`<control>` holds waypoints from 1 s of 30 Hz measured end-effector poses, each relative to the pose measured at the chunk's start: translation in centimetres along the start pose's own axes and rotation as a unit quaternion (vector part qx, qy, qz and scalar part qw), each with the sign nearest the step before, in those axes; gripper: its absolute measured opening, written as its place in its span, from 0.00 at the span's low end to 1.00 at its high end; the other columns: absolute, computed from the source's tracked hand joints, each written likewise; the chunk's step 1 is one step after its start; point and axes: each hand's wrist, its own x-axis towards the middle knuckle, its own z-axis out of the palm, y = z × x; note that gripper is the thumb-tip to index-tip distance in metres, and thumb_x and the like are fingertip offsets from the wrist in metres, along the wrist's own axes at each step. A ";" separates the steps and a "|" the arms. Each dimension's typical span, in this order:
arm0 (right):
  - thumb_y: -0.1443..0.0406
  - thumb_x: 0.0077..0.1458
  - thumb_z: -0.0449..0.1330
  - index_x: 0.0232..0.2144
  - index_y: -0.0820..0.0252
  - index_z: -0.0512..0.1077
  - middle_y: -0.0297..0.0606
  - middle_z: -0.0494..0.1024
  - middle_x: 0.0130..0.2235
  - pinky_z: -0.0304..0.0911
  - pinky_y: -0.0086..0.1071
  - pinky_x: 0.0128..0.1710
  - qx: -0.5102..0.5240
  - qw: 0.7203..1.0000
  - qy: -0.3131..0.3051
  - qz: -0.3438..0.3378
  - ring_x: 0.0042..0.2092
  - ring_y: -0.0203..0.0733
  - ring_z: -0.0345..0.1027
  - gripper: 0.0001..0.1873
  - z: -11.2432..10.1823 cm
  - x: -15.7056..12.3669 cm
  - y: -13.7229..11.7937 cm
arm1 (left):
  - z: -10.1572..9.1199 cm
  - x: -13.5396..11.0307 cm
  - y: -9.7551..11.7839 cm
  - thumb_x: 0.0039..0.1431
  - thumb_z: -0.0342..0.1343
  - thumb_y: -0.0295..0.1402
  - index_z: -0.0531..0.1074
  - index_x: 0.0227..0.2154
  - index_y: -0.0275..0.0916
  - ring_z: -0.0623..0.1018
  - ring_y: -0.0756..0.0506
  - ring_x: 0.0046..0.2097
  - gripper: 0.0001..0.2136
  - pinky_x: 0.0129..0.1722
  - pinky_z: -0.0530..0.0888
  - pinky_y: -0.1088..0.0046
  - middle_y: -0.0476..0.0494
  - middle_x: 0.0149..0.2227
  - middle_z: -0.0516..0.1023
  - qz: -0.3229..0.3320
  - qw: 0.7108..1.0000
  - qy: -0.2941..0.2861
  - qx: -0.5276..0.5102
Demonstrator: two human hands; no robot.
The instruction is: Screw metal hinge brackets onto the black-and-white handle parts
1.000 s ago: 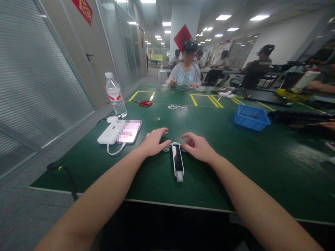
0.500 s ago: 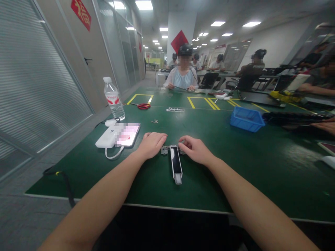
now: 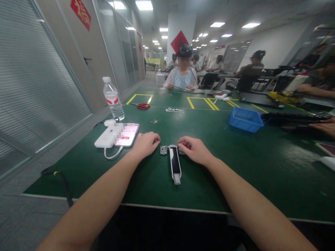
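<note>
A slim white-framed piece with a black face (image 3: 175, 161) lies lengthwise on the table between my hands, its grey tip toward me. At its far end a flat metal bracket (image 3: 163, 150) with holes sticks out to the left. My left hand (image 3: 147, 143) rests on the table just left of that bracket, apart from it, fingers curled in; whatever is under them is hidden. My right hand (image 3: 195, 149) is at the far right end of the piece, thumb and fingers bent together over the right-hand metal part (image 3: 181, 152), which they partly cover.
Left stand a water bottle (image 3: 113, 99), a white power bank (image 3: 104, 138) and a cabled phone (image 3: 128, 135). Farther back lie small metal bits (image 3: 154, 121), red-handled scissors (image 3: 142, 106) and thin strips (image 3: 175, 110). A blue bin (image 3: 246, 119) sits right. A person (image 3: 183, 75) works opposite.
My left hand has drawn back to the left, off the left bracket, and its fingers have curled in. My right hand stays nearly in place beside the piece.
</note>
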 end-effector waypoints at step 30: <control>0.68 0.35 0.70 0.27 0.61 0.72 0.36 0.79 0.29 0.70 0.30 0.32 0.384 0.902 0.065 0.186 0.30 0.36 0.73 0.14 0.1 0.9 0.6 | 0.7 -0.7 1.7 0.63 0.48 0.36 0.72 0.40 0.42 0.73 0.43 0.48 0.10 0.46 0.61 0.63 0.46 0.43 0.76 0.151 0.986 -0.014 -0.069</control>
